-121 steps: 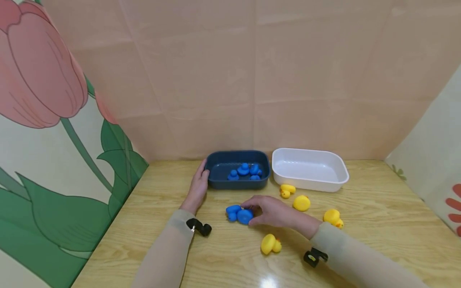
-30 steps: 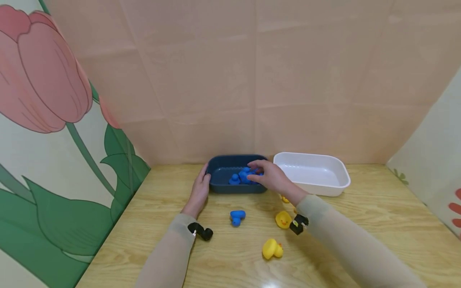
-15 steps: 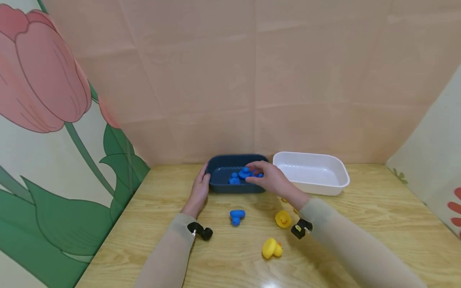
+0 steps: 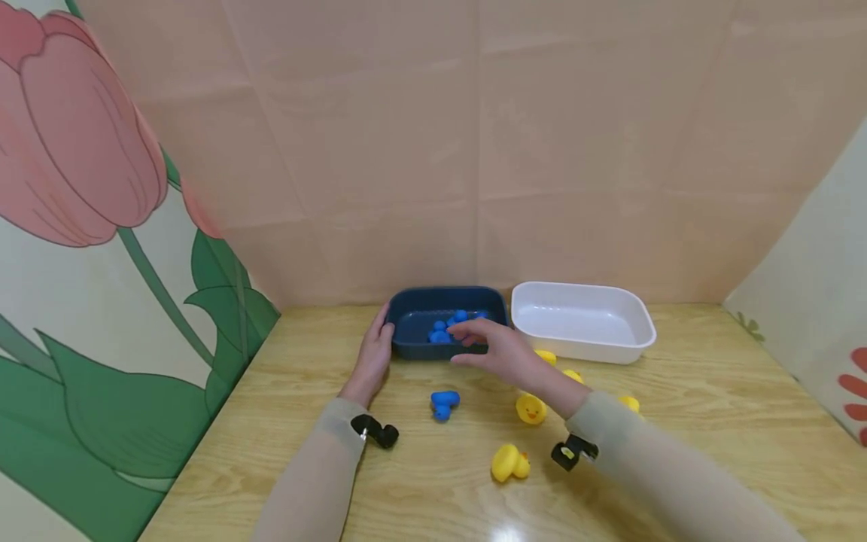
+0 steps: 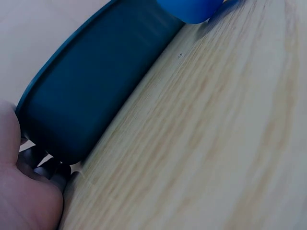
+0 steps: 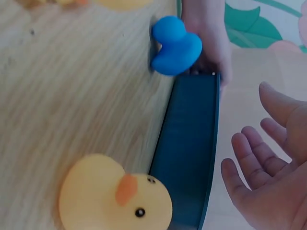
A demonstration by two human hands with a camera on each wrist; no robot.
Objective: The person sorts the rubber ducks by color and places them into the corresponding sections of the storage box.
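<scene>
My left hand (image 4: 374,352) holds the left end of a dark blue tray (image 4: 443,351), its thumb at the near corner. In the left wrist view, the curled fingers of that hand go round the tray's end. Several blue rubber ducks (image 4: 440,336) sit inside the tray, partly covered by my right hand (image 4: 504,354). That hand hovers over the tray's near right rim, fingers loosely bent and apart. The right wrist view shows nothing in its grasp. One blue rubber duck (image 4: 444,403) lies on the table in front of the tray.
A white tray (image 4: 596,350) stands right of the dark blue one. Several yellow rubber ducks lie on the wooden table (image 4: 420,489): an upright one (image 4: 531,409) under the right forearm, a tipped one (image 4: 508,462) nearer, others partly hidden behind the arm.
Of two blue ducks on the table four seconds ago, one has gone; my right hand moved over the tray, let go, and has drawn back slightly. My left hand stays at the tray.
</scene>
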